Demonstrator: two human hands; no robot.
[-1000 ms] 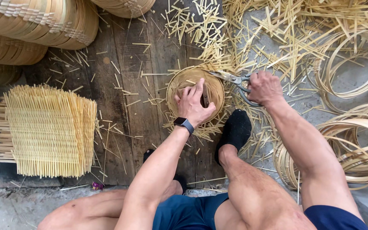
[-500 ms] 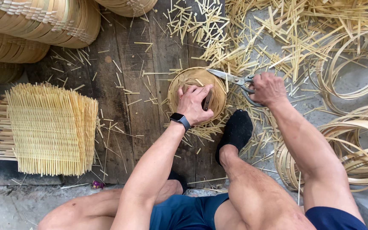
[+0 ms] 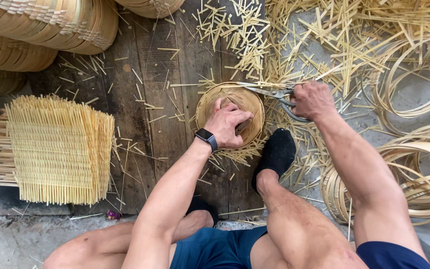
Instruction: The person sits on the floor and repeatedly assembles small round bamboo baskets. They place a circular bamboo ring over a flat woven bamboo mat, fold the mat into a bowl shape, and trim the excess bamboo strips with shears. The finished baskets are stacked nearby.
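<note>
On the plank floor, left to right, we label:

Woven mats (image 3: pixel 51 149): flat square stack of pale slats, fringed edges, lying well apart from our hands.

Left hand (image 3: pixel 229 124): pressed flat on the round basket (image 3: pixel 230 112), seemingly steadying it; fingers spread, clamping nothing.

Round basket: shallow woven bamboo disc, between the hands on dark wood.

Scissors (image 3: pixel 274 94): metal blades at the basket's rim.

Right hand (image 3: pixel 313 99): closed around the scissor handles.

Hoops (image 3: pixel 424 169): coiled bamboo strips, smooth, curved.

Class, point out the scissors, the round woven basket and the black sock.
scissors (image 3: pixel 268 91), head view, on the blades near the pivot.
round woven basket (image 3: pixel 210 105), head view, on its left rim.
black sock (image 3: pixel 276 151), head view, mid-foot.
</note>
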